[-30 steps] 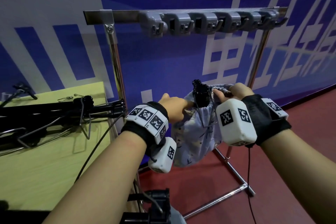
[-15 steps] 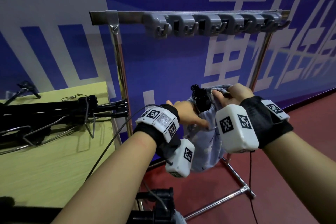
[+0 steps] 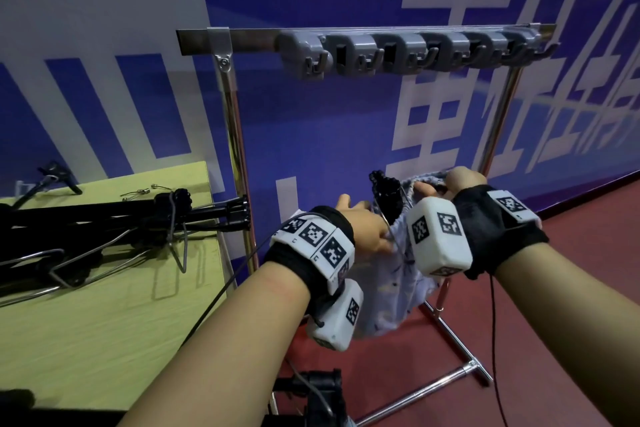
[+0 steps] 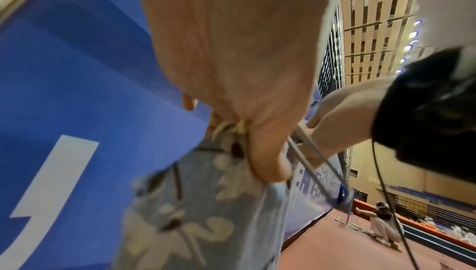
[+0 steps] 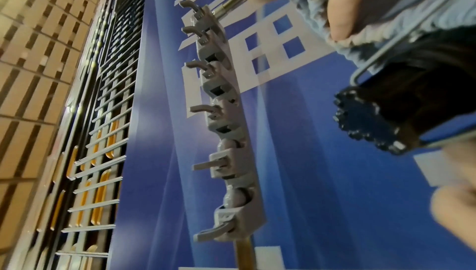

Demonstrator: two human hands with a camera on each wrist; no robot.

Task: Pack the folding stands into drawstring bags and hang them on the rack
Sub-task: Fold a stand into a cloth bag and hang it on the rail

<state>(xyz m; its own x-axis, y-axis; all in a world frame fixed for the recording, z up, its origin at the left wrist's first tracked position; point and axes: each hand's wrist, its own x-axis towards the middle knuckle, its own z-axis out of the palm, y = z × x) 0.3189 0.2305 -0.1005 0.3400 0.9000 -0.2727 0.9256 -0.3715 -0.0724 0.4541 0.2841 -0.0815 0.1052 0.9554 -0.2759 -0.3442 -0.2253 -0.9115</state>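
A pale blue flowered drawstring bag (image 3: 398, 281) hangs between my hands, in front of the rack and below its hooks. The black knobbed end of a folding stand (image 3: 384, 185) sticks out of its mouth, also seen in the right wrist view (image 5: 381, 115). My left hand (image 3: 370, 229) pinches the bag's cloth (image 4: 206, 203) at its left side, next to a thin wire. My right hand (image 3: 450, 184) grips the gathered rim (image 5: 316, 19) of the bag on the right. The rack's grey hook rail (image 3: 408, 52) spans the top, every hook bare.
More folded black stands (image 3: 104, 218) with wire frames lie on the yellow-green table (image 3: 104, 322) at the left. The rack's chrome posts (image 3: 239, 156) and foot bar (image 3: 433, 388) stand on red floor before a blue wall. A black cable hangs from my right wrist.
My left hand has slid from the bag's rim down its left side. The bag has sunk a little and the stand's end shows higher above the mouth. My right hand stays put.
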